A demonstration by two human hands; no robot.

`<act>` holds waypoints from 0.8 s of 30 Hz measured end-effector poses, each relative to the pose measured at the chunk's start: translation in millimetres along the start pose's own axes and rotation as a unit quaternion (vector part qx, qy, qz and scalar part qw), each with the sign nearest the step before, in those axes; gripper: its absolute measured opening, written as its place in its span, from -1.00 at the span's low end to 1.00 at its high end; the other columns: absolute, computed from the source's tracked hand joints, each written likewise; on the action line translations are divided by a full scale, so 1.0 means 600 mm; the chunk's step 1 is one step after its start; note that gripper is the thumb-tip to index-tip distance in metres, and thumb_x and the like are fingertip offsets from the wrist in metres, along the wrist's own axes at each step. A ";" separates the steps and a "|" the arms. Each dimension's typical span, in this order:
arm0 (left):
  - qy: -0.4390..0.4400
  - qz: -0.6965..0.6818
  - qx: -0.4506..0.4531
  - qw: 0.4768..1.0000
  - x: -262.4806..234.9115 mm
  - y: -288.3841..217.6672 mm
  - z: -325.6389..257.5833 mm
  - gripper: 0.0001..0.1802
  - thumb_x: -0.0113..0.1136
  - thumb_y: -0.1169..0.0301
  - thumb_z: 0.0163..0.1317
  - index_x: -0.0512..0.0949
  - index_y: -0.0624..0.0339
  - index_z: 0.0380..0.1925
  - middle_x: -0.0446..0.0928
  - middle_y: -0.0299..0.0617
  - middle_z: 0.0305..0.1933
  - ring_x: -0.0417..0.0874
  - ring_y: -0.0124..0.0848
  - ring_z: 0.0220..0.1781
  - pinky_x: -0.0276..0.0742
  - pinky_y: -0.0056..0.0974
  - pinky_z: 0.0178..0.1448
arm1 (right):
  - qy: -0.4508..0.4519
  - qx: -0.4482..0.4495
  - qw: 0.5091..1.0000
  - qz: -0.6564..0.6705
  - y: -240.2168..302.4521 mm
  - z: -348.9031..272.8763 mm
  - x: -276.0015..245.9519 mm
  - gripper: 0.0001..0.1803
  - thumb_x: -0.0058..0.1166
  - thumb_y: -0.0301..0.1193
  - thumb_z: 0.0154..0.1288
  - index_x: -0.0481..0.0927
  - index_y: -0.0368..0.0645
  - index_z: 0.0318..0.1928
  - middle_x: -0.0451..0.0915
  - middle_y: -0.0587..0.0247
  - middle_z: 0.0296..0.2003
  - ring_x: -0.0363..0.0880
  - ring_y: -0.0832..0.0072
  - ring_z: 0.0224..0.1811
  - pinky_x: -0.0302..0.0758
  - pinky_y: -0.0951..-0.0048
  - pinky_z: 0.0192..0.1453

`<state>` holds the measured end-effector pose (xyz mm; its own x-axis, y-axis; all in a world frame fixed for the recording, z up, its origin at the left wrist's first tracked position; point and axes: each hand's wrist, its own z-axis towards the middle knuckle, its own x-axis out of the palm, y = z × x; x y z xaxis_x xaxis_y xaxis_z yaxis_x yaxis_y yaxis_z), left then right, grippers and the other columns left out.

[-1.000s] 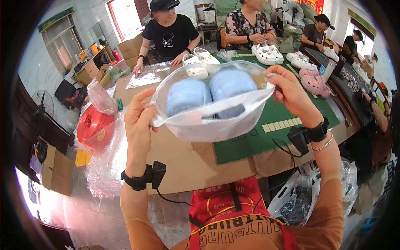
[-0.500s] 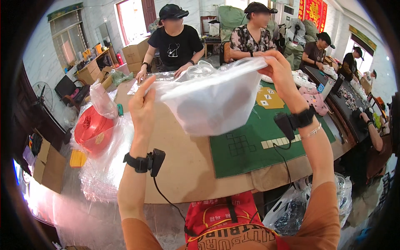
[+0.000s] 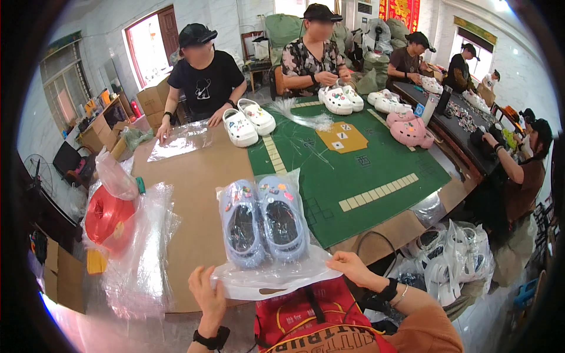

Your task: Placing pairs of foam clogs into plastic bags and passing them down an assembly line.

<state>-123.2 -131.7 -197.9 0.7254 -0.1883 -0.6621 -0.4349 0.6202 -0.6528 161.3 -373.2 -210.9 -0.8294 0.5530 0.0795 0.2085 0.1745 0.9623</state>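
A pair of light blue clogs [image 3: 240, 226] with colourful charms lies inside a clear plastic bag [image 3: 276, 280], toes pointing away from me, at the near edge of the table. The bag's pale opening edge, with a cut-out handle slot, faces me and overhangs the table edge. My left hand [image 3: 207, 296] is closed on the left corner of this edge. My right hand [image 3: 355, 270] pinches its right corner, so the edge is stretched between them. Both wrists wear black straps.
White clogs [image 3: 242, 127] and pink clogs [image 3: 410, 130] stand on the green mat [image 3: 335, 223]. Flat clear bags [image 3: 141, 253] and a red roll [image 3: 107, 216] lie at left. Bagged white shoes [image 3: 465, 259] sit low right. Co-workers are across the table; one handles a clear sheet [image 3: 182, 140].
Both hands have brought the bag down from above the table to its near edge. The blue clogs now show plainly through it. My view has shifted too, revealing more of the mat.
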 end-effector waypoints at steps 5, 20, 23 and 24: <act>0.147 0.182 0.296 0.926 0.035 -0.138 0.008 -0.22 0.32 0.11 -0.15 0.32 0.11 0.13 0.24 0.00 0.21 0.16 -0.02 0.29 -0.09 0.21 0.28 | 0.000 -0.018 0.999 0.029 0.041 0.002 0.023 -0.55 0.11 -0.57 0.13 0.19 -0.18 -0.03 0.47 0.24 -0.26 0.46 0.62 -0.27 0.39 0.57 -0.25; 0.131 0.173 0.384 0.897 0.097 -0.111 0.022 -0.65 0.05 0.50 -0.13 0.51 0.23 -0.23 0.45 -0.21 -0.20 0.44 -0.29 -0.09 0.30 -0.20 -0.04 | 0.159 0.230 0.925 0.256 0.041 0.068 0.005 -0.57 0.01 -0.22 0.29 0.42 -0.23 0.07 0.54 0.20 -0.07 0.52 0.55 -0.07 0.48 0.48 -0.01; 0.160 0.138 0.352 0.912 0.095 -0.091 0.011 -0.66 0.05 0.54 -0.16 0.52 0.22 -0.25 0.45 -0.22 -0.21 0.44 -0.27 -0.12 0.33 -0.19 -0.06 | 0.233 0.230 0.941 0.085 0.030 0.070 0.036 -0.53 0.03 -0.20 0.28 0.44 -0.33 0.02 0.53 0.21 -0.07 0.51 0.56 -0.08 0.46 0.51 0.01; 0.157 0.130 0.360 0.910 0.093 -0.088 0.013 -0.66 0.05 0.54 -0.16 0.52 0.22 -0.25 0.45 -0.22 -0.21 0.44 -0.27 -0.12 0.33 -0.19 -0.06 | 0.237 0.181 0.950 0.095 0.018 0.069 0.042 -0.57 -0.01 -0.18 0.30 0.49 -0.31 -0.03 0.55 0.25 -0.12 0.49 0.59 -0.10 0.44 0.53 0.01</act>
<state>-55.8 -169.1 -197.3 0.4100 -0.1014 -0.9064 -0.0264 0.9921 -0.1229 164.1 -323.5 -209.1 -0.8814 0.1881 0.4333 0.4708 0.4244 0.7735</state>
